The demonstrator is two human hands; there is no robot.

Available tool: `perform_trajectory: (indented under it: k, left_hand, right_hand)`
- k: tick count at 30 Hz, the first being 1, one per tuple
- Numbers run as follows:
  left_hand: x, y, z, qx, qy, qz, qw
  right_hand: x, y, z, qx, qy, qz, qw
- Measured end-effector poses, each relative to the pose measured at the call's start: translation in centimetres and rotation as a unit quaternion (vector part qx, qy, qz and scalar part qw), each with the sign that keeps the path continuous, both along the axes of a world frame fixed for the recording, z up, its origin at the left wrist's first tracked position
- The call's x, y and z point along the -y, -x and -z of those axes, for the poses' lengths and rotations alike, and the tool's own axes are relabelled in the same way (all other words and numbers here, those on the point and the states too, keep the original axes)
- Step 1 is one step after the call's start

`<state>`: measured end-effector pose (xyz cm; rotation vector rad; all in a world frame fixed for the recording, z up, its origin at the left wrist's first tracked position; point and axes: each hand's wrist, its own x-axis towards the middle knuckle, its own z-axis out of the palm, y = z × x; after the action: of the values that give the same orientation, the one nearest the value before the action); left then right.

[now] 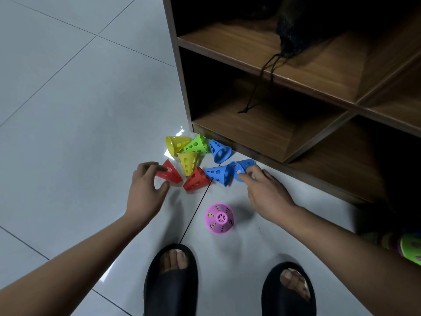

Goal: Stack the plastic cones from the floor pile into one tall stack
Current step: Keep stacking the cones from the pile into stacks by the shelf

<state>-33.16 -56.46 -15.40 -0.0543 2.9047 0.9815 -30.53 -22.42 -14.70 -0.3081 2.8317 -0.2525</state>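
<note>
Two grasps: left hand (145, 190) fingers (148, 166) around red cone (170, 174), right hand (266, 192) fingers (245, 177) pinching blue cone (243, 165).

We're indoors here, and it reads as a home, some hallway or storage corner. Underfoot we've got a glossy pale tiled floor (68, 110) with thin dark grout lines. On the right stands a low wooden shelf unit (330, 65) of open cubbies, and a black mesh drawstring bag (293, 30) slumps on one shelf. Down below we see bare toes in black house slippers (170, 288), and bright plastic cones (186, 163), toys by the look, lie scattered on the tiles.
</note>
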Motion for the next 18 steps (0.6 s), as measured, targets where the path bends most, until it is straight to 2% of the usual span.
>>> perform_trajectory:
  k: [6,12,18]
  left_hand:
    - [0.9,0.3,1.2,0.039,0.016,0.036,0.998]
    - [1.3,-0.3,1.3,0.060,0.016,0.022,0.998]
    - [0.8,-0.8,-0.5,0.052,-0.039,-0.006,0.998]
  right_hand:
    - [-0.5,0.7,0.8,0.009,-0.075,-0.043,0.996]
    - [-1.0,0.3,0.9,-0.014,-0.118,-0.053,0.991]
    - [-1.1,0.8,0.9,-0.036,-0.117,-0.039,0.992]
